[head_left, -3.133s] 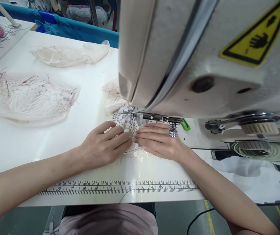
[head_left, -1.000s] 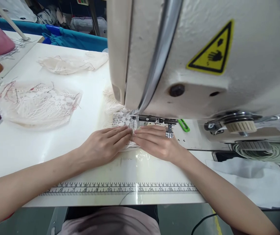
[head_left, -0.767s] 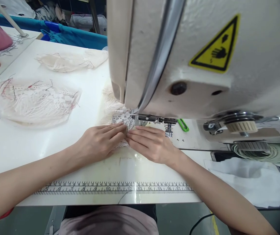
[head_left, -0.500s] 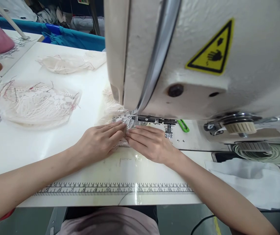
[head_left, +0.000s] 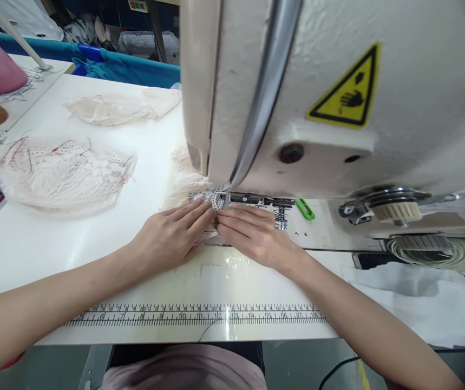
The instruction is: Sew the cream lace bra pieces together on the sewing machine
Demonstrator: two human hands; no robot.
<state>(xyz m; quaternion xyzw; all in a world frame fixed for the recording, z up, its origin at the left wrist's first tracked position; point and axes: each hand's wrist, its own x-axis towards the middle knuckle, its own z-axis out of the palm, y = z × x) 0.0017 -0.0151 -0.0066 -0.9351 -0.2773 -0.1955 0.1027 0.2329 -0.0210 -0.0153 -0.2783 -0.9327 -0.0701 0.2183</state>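
Pale lace fabric (head_left: 180, 181) lies under the needle end of a white sewing machine (head_left: 252, 108). My left hand (head_left: 171, 233) rests flat on the lace, fingers stretched out toward the presser foot (head_left: 224, 199); its thumb is mostly hidden. From the other side, my right hand (head_left: 254, 230) lies on the same piece with straight fingers, its tips close to the left fingertips. A white patterned bit of lace shows between the hands and the foot. The needle tip cannot be made out.
Two more lace pieces, one with loose red threads (head_left: 65, 173) and one farther back (head_left: 122, 108), lie left. A green thread snipper (head_left: 305, 209) sits behind my right hand. A printed ruler (head_left: 200, 315) runs along the front edge. White cloth (head_left: 414, 303) lies right.
The whole view has shifted slightly. My fingers stay on the lace beside the presser foot, with only a slight shift of the hands and fabric.
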